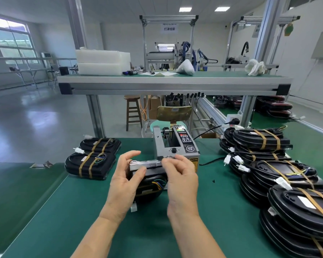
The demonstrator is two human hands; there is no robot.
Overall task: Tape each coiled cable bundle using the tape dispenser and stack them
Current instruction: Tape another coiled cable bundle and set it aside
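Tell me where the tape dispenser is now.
In the head view, the tape dispenser stands at the centre of the green table, directly behind the held cable bundle.

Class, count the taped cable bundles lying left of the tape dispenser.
2 in sight: the rear bundle, and the front bundle just in front of it. Others may be stacked hidden underneath them.

Desk: green mat surface. We log a tape dispenser at 12 o'clock, two short stacks of taped bundles at 10 o'clock, and a larger heap of taped bundles from 2 to 4 o'clock.
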